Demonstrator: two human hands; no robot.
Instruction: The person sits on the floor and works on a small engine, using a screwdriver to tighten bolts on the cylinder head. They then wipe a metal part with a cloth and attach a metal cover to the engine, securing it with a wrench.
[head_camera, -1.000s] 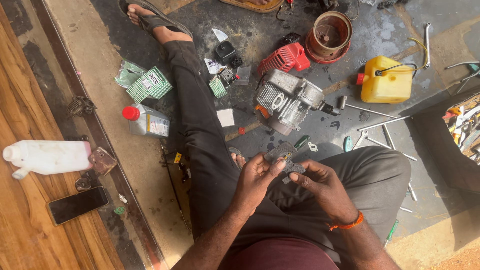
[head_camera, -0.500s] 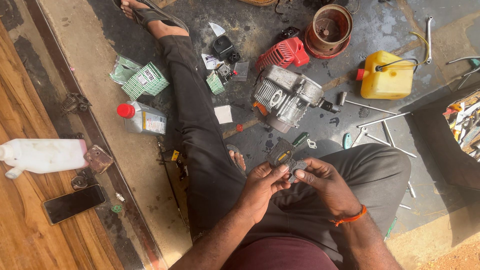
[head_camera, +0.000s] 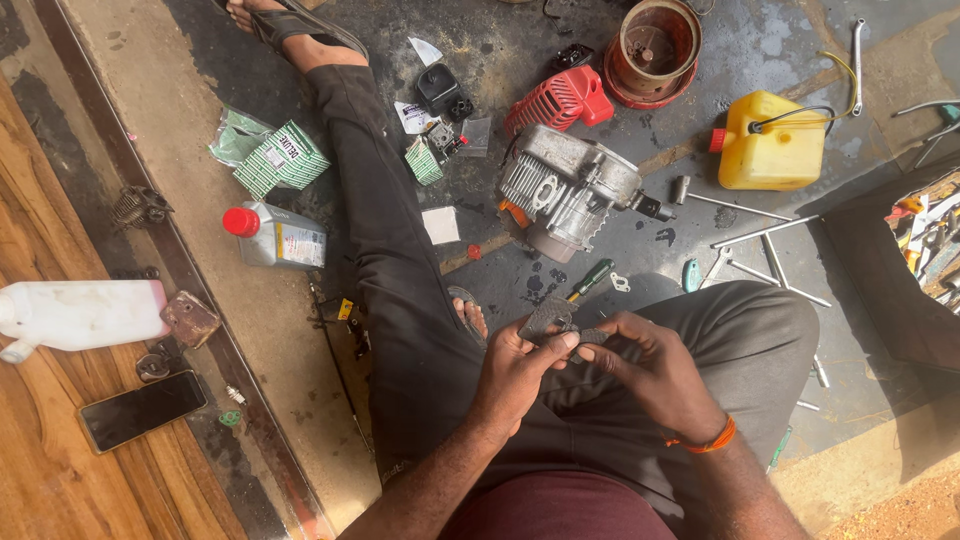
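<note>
Floor: dark, oily concrete floor (head_camera: 760, 40), with a strip of wooden boards (head_camera: 60, 470) down the left of the frame
Small part: a small grey metal part (head_camera: 553, 322) is in the lower middle of the frame, above the person's lap
How it feels: looks hard, stiff and light, maybe greasy and slippy; best held by its flat edges
Left hand (head_camera: 515, 375): fingers closed tight on the part's left side, thumb on top
Right hand (head_camera: 650, 370): fingertips pinch the part's right end, closed narrow
Engine (head_camera: 565, 190): grey and heavy looking, on the floor above the hands
Yellow can (head_camera: 770, 140): upper right of the frame
Screwdriver (head_camera: 590, 278): green handle, just above the hands
</note>
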